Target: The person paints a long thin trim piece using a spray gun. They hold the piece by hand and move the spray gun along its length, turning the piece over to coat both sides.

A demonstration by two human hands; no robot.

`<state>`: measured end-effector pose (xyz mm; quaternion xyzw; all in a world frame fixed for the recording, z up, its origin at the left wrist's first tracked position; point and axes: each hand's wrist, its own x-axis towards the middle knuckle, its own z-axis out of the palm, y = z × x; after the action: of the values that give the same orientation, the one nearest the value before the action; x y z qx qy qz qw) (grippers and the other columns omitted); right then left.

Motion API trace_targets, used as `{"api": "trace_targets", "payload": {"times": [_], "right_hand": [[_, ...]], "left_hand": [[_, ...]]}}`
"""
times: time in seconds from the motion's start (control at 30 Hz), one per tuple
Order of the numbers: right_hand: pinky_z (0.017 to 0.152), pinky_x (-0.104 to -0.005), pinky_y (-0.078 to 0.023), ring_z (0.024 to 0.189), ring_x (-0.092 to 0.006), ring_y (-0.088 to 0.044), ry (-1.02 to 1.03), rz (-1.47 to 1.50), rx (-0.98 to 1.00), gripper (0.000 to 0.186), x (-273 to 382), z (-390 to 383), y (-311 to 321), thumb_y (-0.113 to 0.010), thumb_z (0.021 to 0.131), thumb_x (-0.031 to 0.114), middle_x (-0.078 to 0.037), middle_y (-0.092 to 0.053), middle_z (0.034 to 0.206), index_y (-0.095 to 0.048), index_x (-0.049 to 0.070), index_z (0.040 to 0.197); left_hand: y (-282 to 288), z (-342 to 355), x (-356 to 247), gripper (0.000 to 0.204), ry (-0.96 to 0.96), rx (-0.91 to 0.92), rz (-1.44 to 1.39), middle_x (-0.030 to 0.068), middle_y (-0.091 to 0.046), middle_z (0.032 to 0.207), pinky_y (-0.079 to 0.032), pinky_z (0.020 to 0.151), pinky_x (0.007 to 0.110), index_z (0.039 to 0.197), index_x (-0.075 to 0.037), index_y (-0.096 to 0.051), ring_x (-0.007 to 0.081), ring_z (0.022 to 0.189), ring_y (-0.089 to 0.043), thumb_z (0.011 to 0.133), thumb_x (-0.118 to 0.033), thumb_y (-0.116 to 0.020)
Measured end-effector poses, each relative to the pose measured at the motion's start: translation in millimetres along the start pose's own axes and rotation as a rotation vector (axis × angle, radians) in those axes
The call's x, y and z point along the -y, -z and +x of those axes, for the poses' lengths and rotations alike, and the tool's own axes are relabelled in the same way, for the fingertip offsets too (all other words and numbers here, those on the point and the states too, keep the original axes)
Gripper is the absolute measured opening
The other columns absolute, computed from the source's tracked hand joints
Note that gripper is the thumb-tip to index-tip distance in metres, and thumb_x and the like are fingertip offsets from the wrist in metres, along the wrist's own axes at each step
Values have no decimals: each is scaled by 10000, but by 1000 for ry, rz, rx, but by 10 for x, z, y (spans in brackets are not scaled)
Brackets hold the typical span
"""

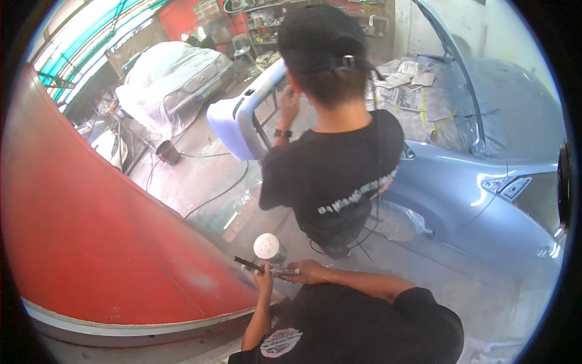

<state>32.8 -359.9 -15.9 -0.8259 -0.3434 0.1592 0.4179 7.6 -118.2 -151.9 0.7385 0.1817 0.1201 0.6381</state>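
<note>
My left hand [264,279] is closed on a thin dark stick-like tool [247,264], which points up and to the left. Next to it, my right hand [310,271] is closed around a slim greyish-white piece [285,272] that lies between the two hands. Whether this piece and the dark stick are one tool, I cannot tell. Both hands are in front of my black shirt. Just beyond them stands a round container [267,246] with a speckled white top.
A co-worker [339,158] in black stands ahead, facing away, beside a pale car body part [233,124]. A red curved panel [133,236] fills the left side. A blue-grey car [461,191] with newspaper masking [412,85] is right. Behind are a covered car [167,82], a bucket [168,152] and hoses.
</note>
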Motion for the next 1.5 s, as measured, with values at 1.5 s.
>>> {"api": "trace_targets", "payload": {"times": [1.5], "right_hand": [[784,-496,-527,896,-452,-673,-9,79,-71,393,-303,-513,467,-696,911,301,-252,-703,972,-658,80,1234]], "left_hand": [[-646,-425,-487,335,-78,-86,287,197,-678,964,-475,829,445,1074,42,-644,320,921,-638,1019,-283,-581]]}}
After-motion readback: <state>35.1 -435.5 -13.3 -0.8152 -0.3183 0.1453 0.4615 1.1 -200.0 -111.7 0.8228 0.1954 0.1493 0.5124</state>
